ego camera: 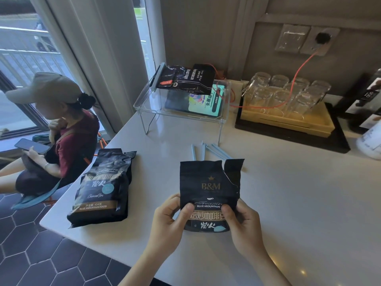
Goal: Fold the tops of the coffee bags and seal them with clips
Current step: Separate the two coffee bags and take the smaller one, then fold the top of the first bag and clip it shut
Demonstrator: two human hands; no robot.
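The black coffee bag (208, 195) is pinched by the left hand (169, 215) and the right hand (243, 219); its torn top should be flattened evenly before it is folded down and a blue clip (216, 152) is taken.

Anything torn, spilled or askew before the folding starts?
Yes: the held coffee bag, gripped by the left hand and right hand, has a ragged top; its right corner flap is torn partly loose. No spill visible.

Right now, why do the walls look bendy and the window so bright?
In the head view, the wide-angle lens bows the window frame; daylight washes out the window; the white counter shows small glints; the glasses look soft.
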